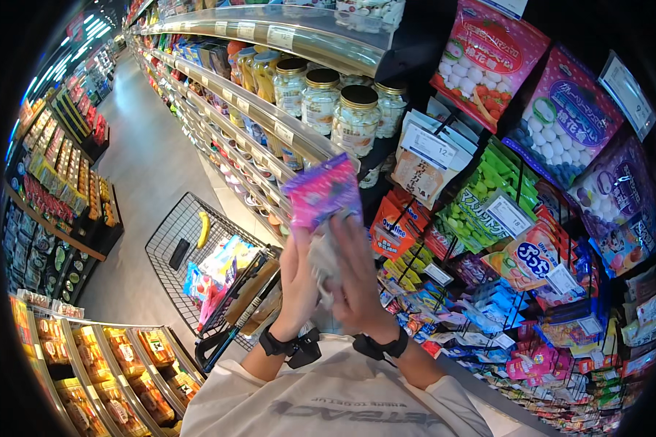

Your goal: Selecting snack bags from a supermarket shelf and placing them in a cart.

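Observation:
A pink and purple candy bag (pixel 325 191) is held up before my chest, between my two hands. My left hand (pixel 296 281) grips its left side from below, the thumb side against the bag. On the other side my right hand (pixel 357 273) presses along it with fingers pointing up. Motion blurs the bag and the right fingers. A pale greyish part shows between the palms; whether it belongs to the bag I cannot tell. Black bands circle both wrists.
A wire shopping cart (pixel 167 273) stands at my left, holding a banana (pixel 203 229) and colourful packets (pixel 218 273). Ahead, shelves bear marshmallow jars (pixel 355 117). Hanging candy bags (pixel 525 257) fill the right side. Packaged goods (pixel 126 355) sit lower left; an aisle floor (pixel 128 147) runs beyond.

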Available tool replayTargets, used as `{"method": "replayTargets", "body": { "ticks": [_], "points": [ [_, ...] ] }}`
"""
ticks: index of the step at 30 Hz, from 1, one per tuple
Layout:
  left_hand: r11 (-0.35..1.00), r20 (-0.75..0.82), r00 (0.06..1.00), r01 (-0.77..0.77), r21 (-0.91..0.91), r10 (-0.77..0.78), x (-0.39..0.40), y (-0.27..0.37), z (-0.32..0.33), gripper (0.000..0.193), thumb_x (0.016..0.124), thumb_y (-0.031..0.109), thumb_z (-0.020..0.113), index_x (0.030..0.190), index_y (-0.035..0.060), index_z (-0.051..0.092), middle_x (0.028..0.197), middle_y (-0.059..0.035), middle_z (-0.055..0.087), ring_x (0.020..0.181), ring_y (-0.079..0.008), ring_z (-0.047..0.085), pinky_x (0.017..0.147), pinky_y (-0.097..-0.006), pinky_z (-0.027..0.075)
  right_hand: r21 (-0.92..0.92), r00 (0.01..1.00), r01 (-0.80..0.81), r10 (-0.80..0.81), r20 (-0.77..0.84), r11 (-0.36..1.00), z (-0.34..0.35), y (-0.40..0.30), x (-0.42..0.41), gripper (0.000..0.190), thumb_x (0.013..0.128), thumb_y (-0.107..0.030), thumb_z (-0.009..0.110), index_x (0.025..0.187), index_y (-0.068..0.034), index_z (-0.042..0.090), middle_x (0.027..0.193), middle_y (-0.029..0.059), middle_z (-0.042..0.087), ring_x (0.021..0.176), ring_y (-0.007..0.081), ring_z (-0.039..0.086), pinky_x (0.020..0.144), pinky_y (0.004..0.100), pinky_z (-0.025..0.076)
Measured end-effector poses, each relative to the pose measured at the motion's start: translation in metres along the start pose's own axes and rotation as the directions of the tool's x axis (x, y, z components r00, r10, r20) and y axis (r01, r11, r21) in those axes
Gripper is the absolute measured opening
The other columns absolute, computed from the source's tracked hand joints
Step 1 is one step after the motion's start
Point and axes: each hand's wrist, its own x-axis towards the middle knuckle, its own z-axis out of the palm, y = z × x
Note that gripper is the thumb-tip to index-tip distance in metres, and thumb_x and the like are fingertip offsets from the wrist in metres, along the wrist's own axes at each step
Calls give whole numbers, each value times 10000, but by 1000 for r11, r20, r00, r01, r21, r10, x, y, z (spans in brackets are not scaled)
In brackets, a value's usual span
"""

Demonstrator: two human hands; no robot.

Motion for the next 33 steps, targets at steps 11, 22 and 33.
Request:
{"method": "replayTargets", "body": {
  "ticks": [11,22,33],
  "points": [
    [995,-71,995,77,63,-72,-4,23,-2,444,1081,349,354,1260,-6,551,1147,-37,610,1053,-106,532,936,-270,409,664,769,-521,633,91,537,-24,10,-26,578,998,-150,519,1495,11,271,1449,140,434,1322,185,409,1112,325,295],
    [941,-26,975,-208,267,223,7,22,15,423,1011,145,526,1400,13,425,1225,-69,569,1087,-131,551,916,-268,445,460,648,-585,726,-229,668,-22,18,-31,262,951,-156,636,1122,42,633,968,78,698,891,131,633,832,290,488],
    [972,88,987,-148,184,133,-10,29,24,614,1003,277,539,1508,52,273,1452,-155,430,1255,-239,509,1029,-350,430,277,951,-298,309,5,913,-31,-12,-29,431,817,-149,694,1181,42,566,1103,208,527,947,361,576,817,407,485]
  ]
}}
